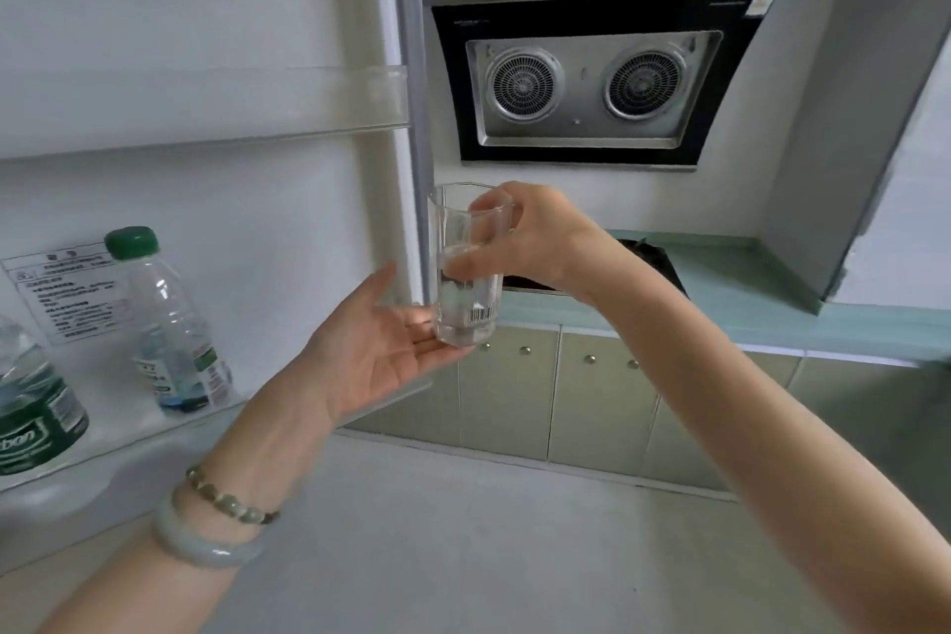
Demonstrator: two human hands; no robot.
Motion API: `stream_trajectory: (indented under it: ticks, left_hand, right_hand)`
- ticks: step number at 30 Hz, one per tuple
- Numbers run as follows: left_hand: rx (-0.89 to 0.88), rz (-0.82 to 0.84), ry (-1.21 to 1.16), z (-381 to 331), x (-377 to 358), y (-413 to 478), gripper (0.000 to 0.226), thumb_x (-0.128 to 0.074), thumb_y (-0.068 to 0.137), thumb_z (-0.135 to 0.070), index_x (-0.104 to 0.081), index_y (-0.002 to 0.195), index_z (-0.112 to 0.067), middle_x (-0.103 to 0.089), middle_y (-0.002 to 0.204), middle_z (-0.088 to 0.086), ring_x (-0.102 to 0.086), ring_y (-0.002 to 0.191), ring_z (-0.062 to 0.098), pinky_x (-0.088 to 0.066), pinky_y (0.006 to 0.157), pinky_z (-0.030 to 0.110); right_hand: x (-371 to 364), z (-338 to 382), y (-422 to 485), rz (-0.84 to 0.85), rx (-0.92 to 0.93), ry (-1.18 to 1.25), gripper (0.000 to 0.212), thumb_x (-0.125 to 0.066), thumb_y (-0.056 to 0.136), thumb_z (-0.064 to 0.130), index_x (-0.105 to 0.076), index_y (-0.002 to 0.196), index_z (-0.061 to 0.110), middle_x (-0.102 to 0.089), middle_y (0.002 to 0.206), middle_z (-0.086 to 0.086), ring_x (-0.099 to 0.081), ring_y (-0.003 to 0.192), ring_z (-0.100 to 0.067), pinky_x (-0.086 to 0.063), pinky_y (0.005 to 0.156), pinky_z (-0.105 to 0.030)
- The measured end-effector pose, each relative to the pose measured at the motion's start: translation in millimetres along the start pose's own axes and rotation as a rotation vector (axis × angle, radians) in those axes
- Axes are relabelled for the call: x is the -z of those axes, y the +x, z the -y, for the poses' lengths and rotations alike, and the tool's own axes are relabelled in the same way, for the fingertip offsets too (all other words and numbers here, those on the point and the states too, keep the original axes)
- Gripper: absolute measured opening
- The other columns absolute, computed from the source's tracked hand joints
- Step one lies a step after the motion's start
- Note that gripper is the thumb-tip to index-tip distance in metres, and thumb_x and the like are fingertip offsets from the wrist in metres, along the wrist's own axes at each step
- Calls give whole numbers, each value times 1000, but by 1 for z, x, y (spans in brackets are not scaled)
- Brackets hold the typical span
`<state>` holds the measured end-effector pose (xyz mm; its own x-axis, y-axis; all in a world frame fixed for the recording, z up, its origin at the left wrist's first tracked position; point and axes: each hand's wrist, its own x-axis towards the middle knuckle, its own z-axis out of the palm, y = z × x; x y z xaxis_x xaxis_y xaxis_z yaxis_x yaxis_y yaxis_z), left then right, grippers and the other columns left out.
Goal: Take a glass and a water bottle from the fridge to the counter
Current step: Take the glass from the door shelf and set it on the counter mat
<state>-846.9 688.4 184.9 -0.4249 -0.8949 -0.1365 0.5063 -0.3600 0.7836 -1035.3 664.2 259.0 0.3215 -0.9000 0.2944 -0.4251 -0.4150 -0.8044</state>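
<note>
fridge door (216, 31): I see it swung open to the left of both grips, its lower shelf carrying two bottles; the shelf above them looks bare.

tabletop (731, 294): pale green, behind and to the right of the right grip, apart from the glass. I judge that is where the glass goes.

water bottle (170, 324): green cap, clear ribbed plastic, standing upright on the door shelf well to the left of my left grip, untouched. I reckon it is light, a bit squashy in the wall and possibly damp from the cold, so I would take it round the middle, on the label, not by the cap. A second bottle (31, 407) sits further left, cut off by the frame edge.

glass (465, 268): clear, tall, upright, out of the fridge and held in the air between the door edge and the tabletop. Rigid, smooth, breakable; I judge it light and seemingly empty, though I cannot be sure. Best held round the upper wall with support beneath.

right grip (520, 237): closed round the upper part of the glass from the right, thumb low, fingers near the rim.

left grip (375, 345): spread wide, palm up, fingertips touching the glass base from below-left; holding nothing else.
</note>
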Motion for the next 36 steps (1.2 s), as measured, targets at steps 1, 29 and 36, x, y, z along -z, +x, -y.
stream_trajectory:
  ticks: [1, 29, 36]
  left_hand:
    - [14, 41, -26, 7, -7, 7, 71, -41, 97, -51, -46, 123, 15, -58, 125, 36, -61, 116, 43, -52, 94, 48]
    - [637, 543, 94, 215, -291, 312, 70, -37, 98, -50, -43, 127, 13, -63, 120, 32, -67, 106, 40, -58, 82, 48]
    - [680, 589, 139, 265, -358, 385, 68, -36, 98, -48, -44, 128, 12, -63, 122, 31, -66, 109, 39, -56, 88, 47]
  right_hand:
    - [9, -4, -8, -27, -14, -9, 63, -91, 56, 28, -57, 107, 18, -71, 91, 3, -67, 80, -7, -55, 77, -25]
    - [316, -184, -167, -699, -521, -250, 60, -89, 61, 25, -57, 112, 20, -69, 102, 8, -67, 92, -5, -53, 78, -19]
    - [395, -245, -180, -788, -565, -286, 63, -89, 51, 34, -56, 104, 26, -67, 98, 10, -66, 93, -8, -54, 88, -31]
